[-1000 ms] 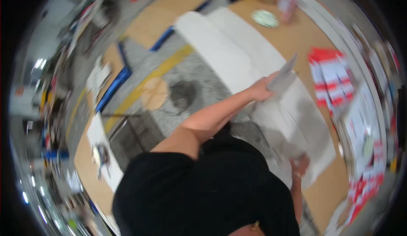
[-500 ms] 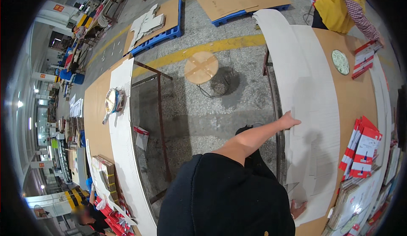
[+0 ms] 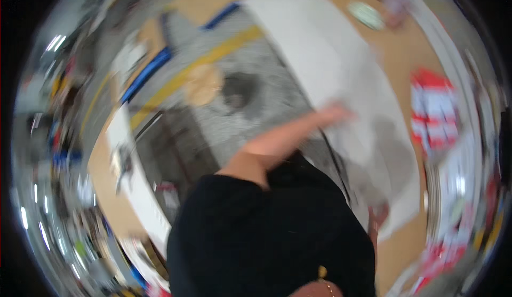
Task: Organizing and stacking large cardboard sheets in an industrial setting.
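A long white sheet [image 3: 368, 91], seemingly paper or thin card, lies over the brown board table on my right side. My left arm reaches across to it, and my left hand [image 3: 337, 113] is over or on its near edge; motion smears its fingers. Lower down, my right hand [image 3: 377, 215] is by the sheet's lower part, also blurred and partly hidden by my body. Whether either hand grips the sheet I cannot tell.
Red and white printed packages [image 3: 434, 110] lie beyond the sheet, with a pale oval disc [image 3: 366, 15] farther up. A round stool [image 3: 203, 84] stands on the floor. Another table with a white strip [image 3: 140, 182] is on the left. Blue pallets [image 3: 146, 73] lie farther off.
The whole view has swung and blurred, with the tables appearing turned. My left hand shows higher and farther left in the picture. The co-worker in yellow is mostly out of view.
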`<action>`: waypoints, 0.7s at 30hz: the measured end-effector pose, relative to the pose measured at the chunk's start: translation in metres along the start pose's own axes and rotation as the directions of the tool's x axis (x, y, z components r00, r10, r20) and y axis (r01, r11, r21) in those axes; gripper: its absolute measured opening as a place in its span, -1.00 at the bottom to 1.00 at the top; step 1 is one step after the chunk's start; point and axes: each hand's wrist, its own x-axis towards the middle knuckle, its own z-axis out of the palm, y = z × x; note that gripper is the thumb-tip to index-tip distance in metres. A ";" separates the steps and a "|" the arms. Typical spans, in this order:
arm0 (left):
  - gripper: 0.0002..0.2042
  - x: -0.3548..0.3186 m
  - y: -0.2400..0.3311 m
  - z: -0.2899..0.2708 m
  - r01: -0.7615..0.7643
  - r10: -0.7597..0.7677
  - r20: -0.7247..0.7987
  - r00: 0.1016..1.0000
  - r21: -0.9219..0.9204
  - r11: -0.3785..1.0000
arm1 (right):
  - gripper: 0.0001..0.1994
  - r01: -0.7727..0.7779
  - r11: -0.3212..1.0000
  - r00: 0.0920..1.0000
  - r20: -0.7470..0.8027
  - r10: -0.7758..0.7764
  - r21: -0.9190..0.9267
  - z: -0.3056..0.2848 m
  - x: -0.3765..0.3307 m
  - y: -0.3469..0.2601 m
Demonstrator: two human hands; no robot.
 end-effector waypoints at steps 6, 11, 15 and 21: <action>-0.50 -0.014 -0.089 -0.089 -0.072 -0.154 -0.341 0.927 -0.567 0.821 | -0.03 -0.236 0.868 0.925 0.173 0.338 -0.437 -0.001 0.030 -0.090; -0.51 0.012 -0.074 -0.056 -0.191 0.099 -0.455 0.885 -0.161 0.968 | -0.12 -0.286 0.948 0.958 -0.064 0.280 -0.142 0.027 0.038 -0.125; -0.55 -0.014 -0.030 0.002 -0.171 0.381 -0.302 0.874 0.543 0.822 | -0.11 -0.324 0.917 0.938 0.046 0.343 -0.234 0.019 0.042 -0.185; -0.56 -0.023 -0.004 0.036 -0.356 0.622 -0.098 0.777 0.747 0.562 | -0.10 -0.325 0.917 0.939 0.034 0.342 -0.230 0.016 0.042 -0.175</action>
